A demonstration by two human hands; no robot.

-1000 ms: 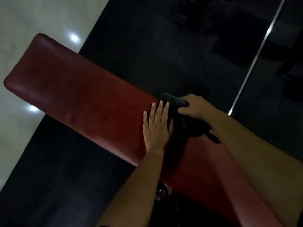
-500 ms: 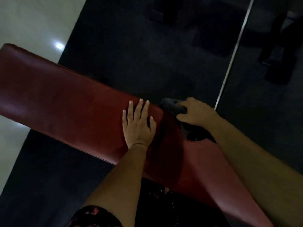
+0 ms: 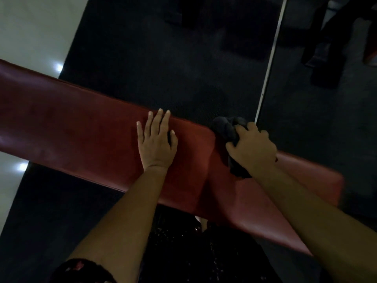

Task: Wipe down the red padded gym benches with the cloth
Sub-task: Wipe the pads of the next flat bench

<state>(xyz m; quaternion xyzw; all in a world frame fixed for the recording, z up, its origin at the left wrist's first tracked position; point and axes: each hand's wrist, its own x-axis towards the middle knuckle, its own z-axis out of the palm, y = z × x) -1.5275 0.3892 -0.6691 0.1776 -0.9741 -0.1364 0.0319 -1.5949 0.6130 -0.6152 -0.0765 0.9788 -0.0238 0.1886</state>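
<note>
A long red padded bench runs across the view from the left edge to the lower right. Flat on its pad near the middle lies my left hand, fingers straight and together. My right hand grips a bunched dark cloth and holds it against the bench's far edge, at the seam where a second pad section begins. Part of the cloth hangs hidden under that hand.
Dark rubber flooring surrounds the bench. A pale tiled floor lies at the left. A thin metal strip runs up the floor at the right, with dark equipment legs beyond it.
My right hand has drawn the cloth rightward along the bench's far edge, away from my left hand. The view has shifted, so the bench's left end is out of frame.
</note>
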